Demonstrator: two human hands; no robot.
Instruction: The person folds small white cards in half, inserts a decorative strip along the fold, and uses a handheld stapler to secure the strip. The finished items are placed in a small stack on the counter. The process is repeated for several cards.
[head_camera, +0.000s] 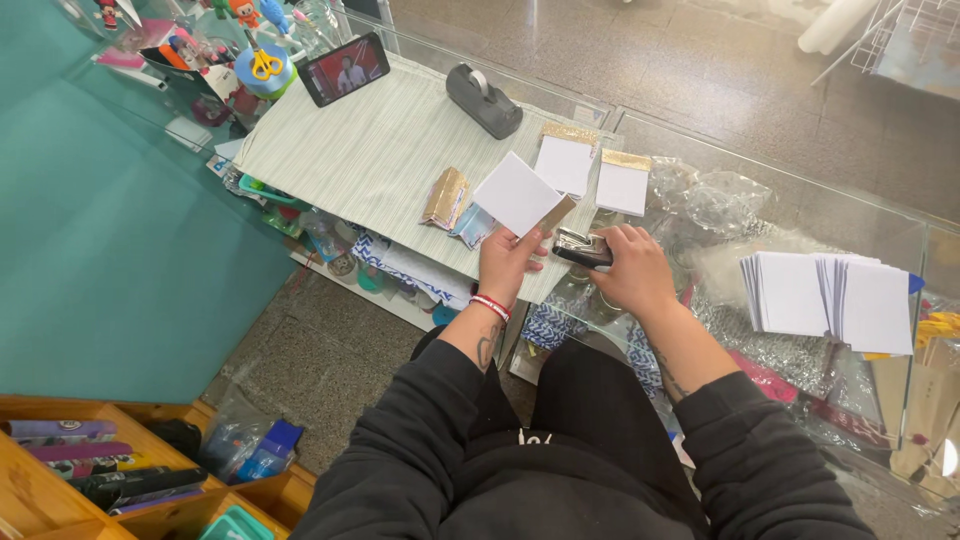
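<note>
We look down on a glass desk (800, 190) with a striped mat (370, 140) laid over its left part. Our left hand (508, 262) pinches a small white paper packet (518, 194) with a gold strip along its lower right edge, thumb and fingers closed on its bottom corner, holding it tilted above the mat's near edge. Our right hand (630, 268) is wrapped around a black and silver stapler (582, 248), whose mouth points toward the packet's gold edge at about 9 o'clock from the hand; the two look just beside each other, but we cannot tell whether the stapler is biting yet.

Judging by what lies around, the work is partly done. At 12 o'clock from our hands, two white packets topped with gold strips (565, 160) (624, 182) lie flat, seemingly finished. At 10 o'clock, a few gold and clear pieces (447, 198) rest on the mat. At 3 o'clock, well apart, a thick fanned stack of white cards (830, 298) waits, which suggests most of the batch is left.

Farther off at 12 o'clock stands a grey tape dispenser (483, 100), and at 11 o'clock a propped phone (344, 68) with its screen lit.
</note>
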